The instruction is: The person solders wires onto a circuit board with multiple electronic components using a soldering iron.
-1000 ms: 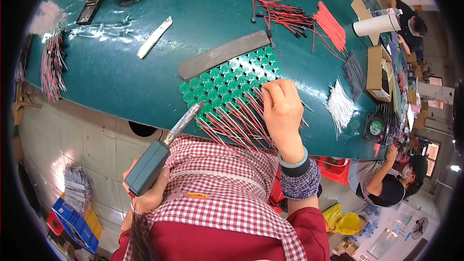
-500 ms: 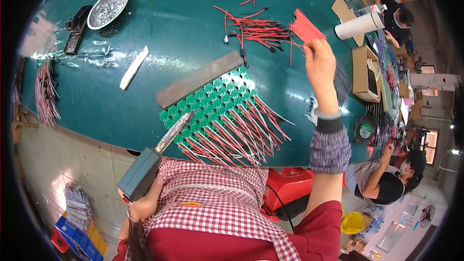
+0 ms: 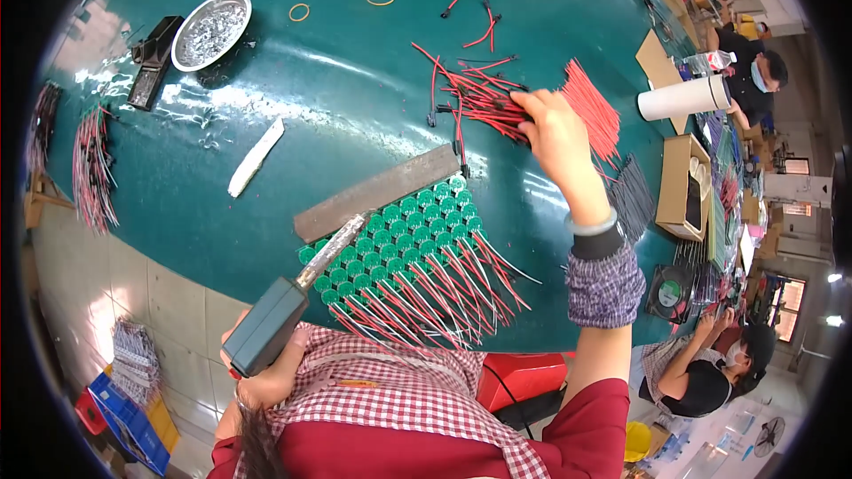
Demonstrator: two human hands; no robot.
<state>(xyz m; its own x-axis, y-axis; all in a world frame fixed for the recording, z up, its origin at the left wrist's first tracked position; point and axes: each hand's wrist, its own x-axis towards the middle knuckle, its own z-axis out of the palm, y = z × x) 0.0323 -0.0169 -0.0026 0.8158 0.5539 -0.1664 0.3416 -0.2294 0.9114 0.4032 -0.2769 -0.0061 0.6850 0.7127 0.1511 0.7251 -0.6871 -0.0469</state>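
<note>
My left hand (image 3: 271,377) is wrapped round the dark green handle of a soldering iron (image 3: 273,324). Its metal tip rests over or just above a panel of round green circuit boards (image 3: 399,235), near the panel's far left side. Red and white wires (image 3: 435,302) fan out from the boards toward me. At the far right, my right hand (image 3: 555,129) has its fingers and thumb curled onto a pile of red wires with black connectors (image 3: 484,102); the fingertips are partly hidden among them. A grey metal bar (image 3: 377,193) lies along the panel's far edge.
A bundle of straight red wires (image 3: 593,111) and dark wires (image 3: 632,200) lie right of my hand. Left stand a metal bowl of shiny bits (image 3: 210,31) and a black holder (image 3: 153,71). A white bottle (image 3: 683,98) and cardboard box (image 3: 682,186) are far right. Two co-workers sit beyond.
My right hand has moved left from the straight red bundle to the pile of connector wires. My left hand keeps the soldering iron over the panel. The whole view has shifted slightly.
</note>
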